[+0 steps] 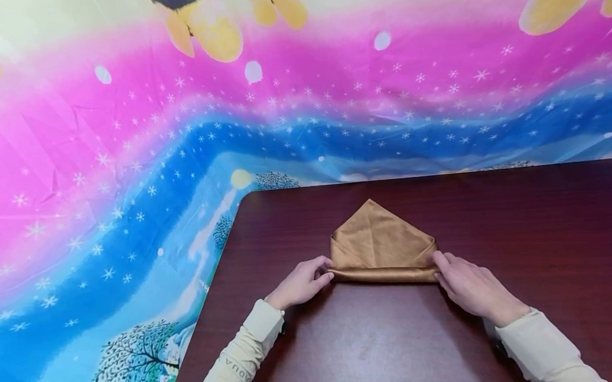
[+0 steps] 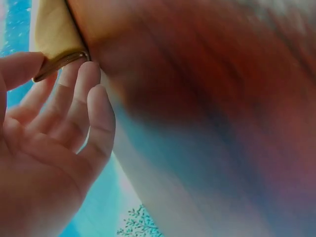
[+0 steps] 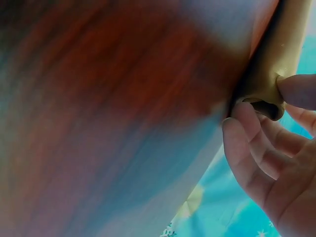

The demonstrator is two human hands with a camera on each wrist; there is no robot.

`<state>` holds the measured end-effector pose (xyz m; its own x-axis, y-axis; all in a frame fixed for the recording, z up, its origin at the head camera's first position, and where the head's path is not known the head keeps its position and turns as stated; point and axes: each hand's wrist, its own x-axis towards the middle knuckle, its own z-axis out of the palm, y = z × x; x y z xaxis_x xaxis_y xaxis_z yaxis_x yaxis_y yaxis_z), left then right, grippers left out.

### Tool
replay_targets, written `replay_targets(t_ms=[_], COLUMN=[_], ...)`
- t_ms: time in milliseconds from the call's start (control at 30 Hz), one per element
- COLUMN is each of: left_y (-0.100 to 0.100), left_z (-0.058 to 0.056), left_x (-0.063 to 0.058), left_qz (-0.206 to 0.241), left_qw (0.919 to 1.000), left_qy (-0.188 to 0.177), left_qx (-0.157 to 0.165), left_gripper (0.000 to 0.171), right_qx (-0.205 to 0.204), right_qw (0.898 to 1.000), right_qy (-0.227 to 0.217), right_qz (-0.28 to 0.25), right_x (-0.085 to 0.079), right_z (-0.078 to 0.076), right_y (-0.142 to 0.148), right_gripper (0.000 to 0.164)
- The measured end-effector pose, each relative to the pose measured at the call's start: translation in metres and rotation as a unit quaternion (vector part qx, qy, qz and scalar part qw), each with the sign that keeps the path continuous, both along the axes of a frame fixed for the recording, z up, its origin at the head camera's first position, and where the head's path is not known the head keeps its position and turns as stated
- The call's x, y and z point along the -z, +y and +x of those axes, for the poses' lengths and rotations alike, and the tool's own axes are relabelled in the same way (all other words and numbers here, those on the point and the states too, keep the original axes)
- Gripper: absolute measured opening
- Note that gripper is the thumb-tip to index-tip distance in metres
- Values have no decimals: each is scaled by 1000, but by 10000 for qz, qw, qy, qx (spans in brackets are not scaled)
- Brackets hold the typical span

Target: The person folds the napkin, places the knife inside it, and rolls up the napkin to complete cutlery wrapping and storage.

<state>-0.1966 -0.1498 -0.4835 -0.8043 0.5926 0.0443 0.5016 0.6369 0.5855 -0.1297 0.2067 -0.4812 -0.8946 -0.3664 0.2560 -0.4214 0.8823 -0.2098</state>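
A golden-brown cloth napkin [image 1: 375, 233] lies folded on the dark table, its pointed corner facing the far edge. Its near edge forms a rolled band [image 1: 383, 275]. My left hand [image 1: 303, 281] pinches the left end of that band between thumb and fingers; the left wrist view shows the layered end of the cloth [image 2: 59, 34] there. At the opposite end, my right hand [image 1: 472, 283] holds the band likewise. In the right wrist view the roll [image 3: 276, 54] has a hollow end, with the thumb on one side and fingertips against the other.
The glossy dark red-brown table [image 1: 526, 217] has rounded far corners. Behind it and along its left side hangs a pink and blue printed cloth backdrop [image 1: 289, 109] with snowflakes and trees. Light reflects off the tabletop nearer the body.
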Motion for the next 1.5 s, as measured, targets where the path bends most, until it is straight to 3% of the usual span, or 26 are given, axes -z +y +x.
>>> replay_targets(t_ms=[167, 400, 900, 1033, 1167, 1300, 1500], left_y=[2, 6, 13, 14, 15, 15, 13], left_z=[0, 0, 1, -1, -3, -1, 3], left_x=[-1, -2, -4, 0, 2, -1, -4], left_qz=[384, 591, 312, 158, -159, -537, -779], left_qw=[9978, 9923, 9880, 9894, 9916, 9886, 9862], left_qy=[-392, -677, -586, -289, 404, 1085, 1410], left_qx=[-368, -857, -1393, -1412, -1215, -890, -373], left_gripper=[11, 8, 9, 8, 6, 3, 15], right_qx=[74, 146, 646, 869, 1064, 1151, 1111], right_qw=[9989, 9940, 9878, 9841, 9818, 9830, 9846], right_qy=[-278, -759, -1077, -1215, -1276, -1211, -1147], right_qz=[-366, -769, -924, -963, -925, -756, -709], right_x=[0, -2, -8, -10, -12, -13, -13], right_z=[-2, -8, -12, -13, -15, -16, -17], right_y=[1, 1, -1, -3, -4, -6, -5], right_gripper=[27, 30, 19, 18, 15, 12, 11])
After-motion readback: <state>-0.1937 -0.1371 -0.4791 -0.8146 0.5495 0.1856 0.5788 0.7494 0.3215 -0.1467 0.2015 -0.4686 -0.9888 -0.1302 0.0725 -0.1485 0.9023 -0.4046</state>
